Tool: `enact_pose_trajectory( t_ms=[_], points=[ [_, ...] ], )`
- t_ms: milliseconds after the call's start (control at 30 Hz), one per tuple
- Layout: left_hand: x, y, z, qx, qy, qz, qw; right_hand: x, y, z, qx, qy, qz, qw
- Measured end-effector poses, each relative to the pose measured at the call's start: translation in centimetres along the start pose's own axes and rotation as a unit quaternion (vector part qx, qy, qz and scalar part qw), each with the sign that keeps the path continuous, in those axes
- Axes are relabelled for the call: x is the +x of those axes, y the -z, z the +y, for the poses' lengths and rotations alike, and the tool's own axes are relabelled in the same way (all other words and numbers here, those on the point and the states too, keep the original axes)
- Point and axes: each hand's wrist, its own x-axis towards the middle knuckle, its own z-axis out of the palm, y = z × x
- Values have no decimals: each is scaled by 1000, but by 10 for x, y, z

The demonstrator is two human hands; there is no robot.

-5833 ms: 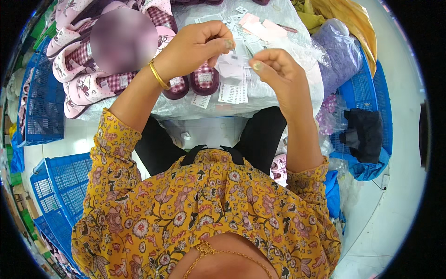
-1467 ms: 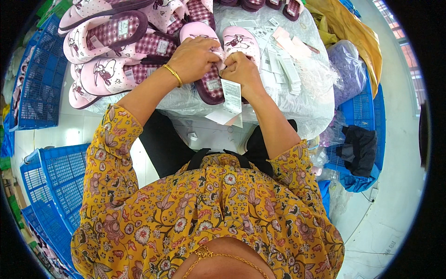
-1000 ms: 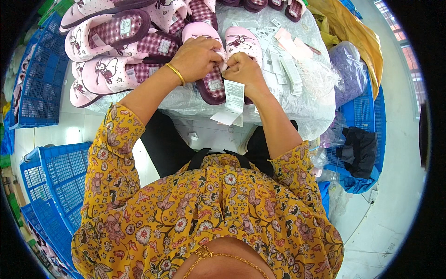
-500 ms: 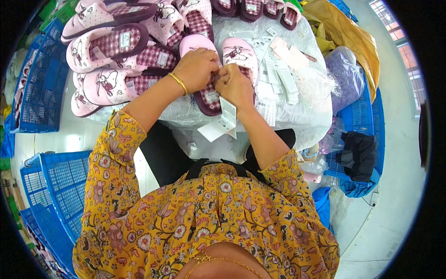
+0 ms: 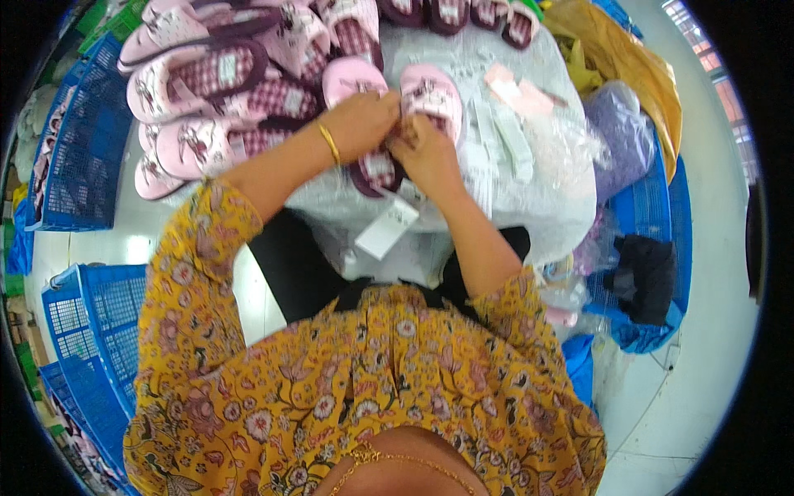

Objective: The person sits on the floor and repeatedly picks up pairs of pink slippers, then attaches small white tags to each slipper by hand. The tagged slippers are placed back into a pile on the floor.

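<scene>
In front of me a pair of pink slippers with plum checked insoles lies on the plastic-covered table, the left slipper and the right slipper side by side. My left hand reaches over the left slipper, its fingers pinched at the gap between the two. Beside it my right hand is closed too, fingertips almost touching the left ones. What the fingertips pinch is too small and blurred to make out. A white paper hang tag dangles over the near table edge, below the hands.
More pink slippers are heaped at the left, with others along the far side. Loose white tags and pink paper pieces lie at the right on the plastic sheeting. Blue crates stand around the table.
The hang tag has swung and turned, now showing as one narrow strip. Both hands stay between the slippers, shifted slightly, and the whole view has moved a little.
</scene>
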Motion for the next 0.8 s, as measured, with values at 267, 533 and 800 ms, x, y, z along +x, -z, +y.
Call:
enact_pose_trajectory(
  t_ms=[267,533,800],
  points=[
    [-3,29,-12,17,39,8,999,-18,32,-8,170,-40,-23,984],
    [-16,35,12,31,80,60,995,-90,82,-3,153,-3,-75,985],
    [-15,39,23,5,162,27,986,-107,41,-11,-65,93,63,992]
  ],
)
